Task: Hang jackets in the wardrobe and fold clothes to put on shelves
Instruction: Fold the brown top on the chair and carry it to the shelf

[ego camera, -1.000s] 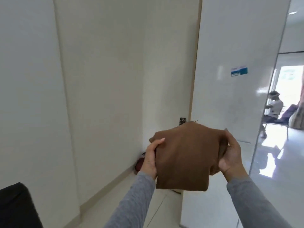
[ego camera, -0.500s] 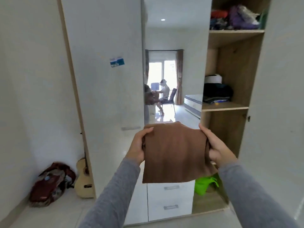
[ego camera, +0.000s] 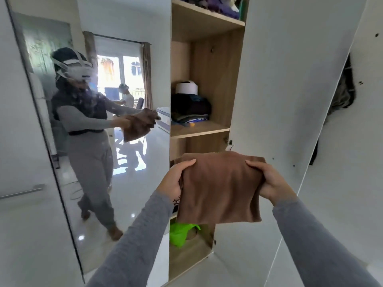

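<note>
one folded brown cloth (ego camera: 219, 189) is hanging between two hands, in front of the open wardrobe (ego camera: 215, 79). the left hand (ego camera: 173, 180) is gripping its upper left edge, thumb lying over the front and fingers curling behind. the right hand (ego camera: 273, 183) is gripping the upper right edge the same way. the top edge is stretching from hand to hand, and the rest is drooping below them, touching no shelf. two grey sleeves (ego camera: 132, 245) are covering the arms.

the cloth is hanging lower than the middle shelf (ego camera: 199, 132) and is hiding part of the compartment under it. two shelves are showing. the middle one is carrying one pile of dark clothes (ego camera: 190, 110), with one white round thing (ego camera: 186, 88) sitting just above the pile. the top shelf (ego camera: 199, 23) is carrying a heap of purple clothes (ego camera: 219, 5). one green thing (ego camera: 180, 233) is lying in the bottom compartment, just below the cloth's lower edge.

one mirror (ego camera: 132, 195) is standing left of the wardrobe, reflecting the person holding the cloth. one white door (ego camera: 279, 79) is standing open on the right, just behind the right hand.
</note>
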Demonstrator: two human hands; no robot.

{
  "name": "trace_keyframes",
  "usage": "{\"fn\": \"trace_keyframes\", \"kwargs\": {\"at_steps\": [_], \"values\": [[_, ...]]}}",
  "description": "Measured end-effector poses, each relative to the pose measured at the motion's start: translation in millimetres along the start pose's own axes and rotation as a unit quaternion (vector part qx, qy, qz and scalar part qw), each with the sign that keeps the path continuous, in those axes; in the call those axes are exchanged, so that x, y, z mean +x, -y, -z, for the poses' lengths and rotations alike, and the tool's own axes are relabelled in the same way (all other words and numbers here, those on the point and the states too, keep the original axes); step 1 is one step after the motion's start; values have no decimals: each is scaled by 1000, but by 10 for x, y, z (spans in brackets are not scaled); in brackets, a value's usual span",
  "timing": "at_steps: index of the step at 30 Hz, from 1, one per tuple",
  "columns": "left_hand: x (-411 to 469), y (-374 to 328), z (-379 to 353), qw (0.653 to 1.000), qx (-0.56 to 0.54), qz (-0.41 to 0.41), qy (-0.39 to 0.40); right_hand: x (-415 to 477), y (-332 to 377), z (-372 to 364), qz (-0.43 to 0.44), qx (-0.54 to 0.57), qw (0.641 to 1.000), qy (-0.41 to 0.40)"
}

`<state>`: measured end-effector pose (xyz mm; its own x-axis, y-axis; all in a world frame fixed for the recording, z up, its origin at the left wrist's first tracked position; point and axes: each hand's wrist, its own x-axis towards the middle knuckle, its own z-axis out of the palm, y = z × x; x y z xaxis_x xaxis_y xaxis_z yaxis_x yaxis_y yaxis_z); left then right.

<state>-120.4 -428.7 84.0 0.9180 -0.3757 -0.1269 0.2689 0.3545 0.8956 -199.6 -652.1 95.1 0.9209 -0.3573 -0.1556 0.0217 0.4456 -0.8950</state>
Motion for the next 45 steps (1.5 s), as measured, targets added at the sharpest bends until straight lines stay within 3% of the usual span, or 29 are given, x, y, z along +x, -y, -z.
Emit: {"fn": "trace_keyframes", "kwargs": {"at_steps": [5, 9, 15, 24, 31, 36, 41, 45], "values": [[1037, 78, -238, 999, -27, 6, 44, 712, 112, 222, 19, 16, 1000, 14], [1644, 295, -331, 998, -53, 20, 34, 1215, 105, 473, 29, 44, 998, 16], [2670, 687, -362, 998, -22, 64, 2, 2380, 58, 743, -35, -30, 998, 34], [3896, 1278, -314, 993, 17, 21, -118, 3986, 38, 962, -141, -149, 971, 119], [4263, 1771, 87, 967, 64, 10, -247, 4881, -745, 880, -160, -194, 958, 140], [4588, 1931, 414, 950, 176, 3, -258, 5368, -1239, 927, -138, -254, 950, 121], [4980, 2045, 614, 952, 187, -6, -240, 5735, -1481, 845, -105, -371, 917, 105], [5144, 2183, 946, 944, 195, 23, -265, 5692, -1754, 793, -110, -389, 902, 150]]}}
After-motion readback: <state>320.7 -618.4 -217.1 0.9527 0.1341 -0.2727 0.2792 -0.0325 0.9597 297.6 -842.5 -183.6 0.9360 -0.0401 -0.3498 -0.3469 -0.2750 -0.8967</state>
